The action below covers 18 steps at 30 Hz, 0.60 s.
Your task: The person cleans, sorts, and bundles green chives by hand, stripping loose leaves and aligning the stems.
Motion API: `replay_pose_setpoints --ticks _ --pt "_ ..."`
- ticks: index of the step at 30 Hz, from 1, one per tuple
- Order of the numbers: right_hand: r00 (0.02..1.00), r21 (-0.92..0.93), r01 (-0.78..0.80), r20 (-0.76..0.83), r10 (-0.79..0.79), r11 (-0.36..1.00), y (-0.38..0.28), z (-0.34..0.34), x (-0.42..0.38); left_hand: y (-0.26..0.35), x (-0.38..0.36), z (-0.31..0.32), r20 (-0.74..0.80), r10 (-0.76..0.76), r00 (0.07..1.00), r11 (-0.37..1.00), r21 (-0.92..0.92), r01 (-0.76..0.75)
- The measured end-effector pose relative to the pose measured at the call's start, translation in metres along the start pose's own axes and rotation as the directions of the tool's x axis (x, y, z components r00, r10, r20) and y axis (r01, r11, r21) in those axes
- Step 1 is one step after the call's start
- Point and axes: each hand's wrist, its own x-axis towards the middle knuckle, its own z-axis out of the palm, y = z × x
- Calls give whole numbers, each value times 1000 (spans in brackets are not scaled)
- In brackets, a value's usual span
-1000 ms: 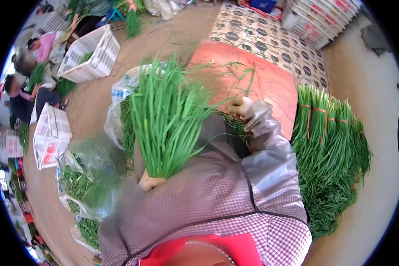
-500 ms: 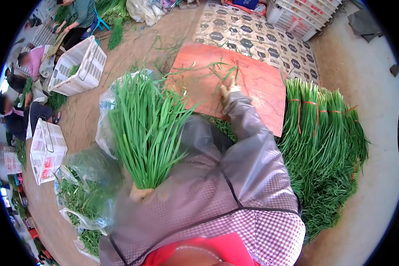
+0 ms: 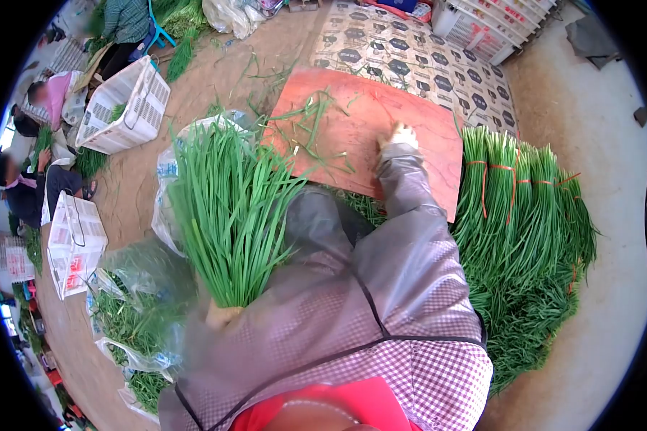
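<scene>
My left hand (image 3: 224,314) is wrapped round the lower end of a large bunch of green leafy stalks (image 3: 230,215), whose leaves fan out upward. My right hand (image 3: 401,135) is over the right part of a reddish board (image 3: 428,154); its fingers are blurred, and whether they hold anything cannot be made out. Loose green scraps (image 3: 309,122) are scattered on the left part of the board. Thin red ties lie near the board's upper middle, close to my right hand.
Tied green bundles (image 3: 499,208) are piled right of the board. Plastic bags of greens (image 3: 140,309) lie at the left. White crates (image 3: 151,108) stand at the upper left, near seated people. More crates (image 3: 474,32) are stacked at the top right.
My right hand has moved right across the board. Green scraps that were near it now lie further left. The bunch in my left hand has shifted slightly left.
</scene>
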Motion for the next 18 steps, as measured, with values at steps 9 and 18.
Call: replay_pose_setpoints --ticks 9,18 --pt "861 195 380 282 -423 904 72 22 8 3 3 4 36 22 999 1000 -4 -22" --pt "931 380 234 178 -319 895 103 34 -21 4 7 8 66 30 997 999 -21 -29"
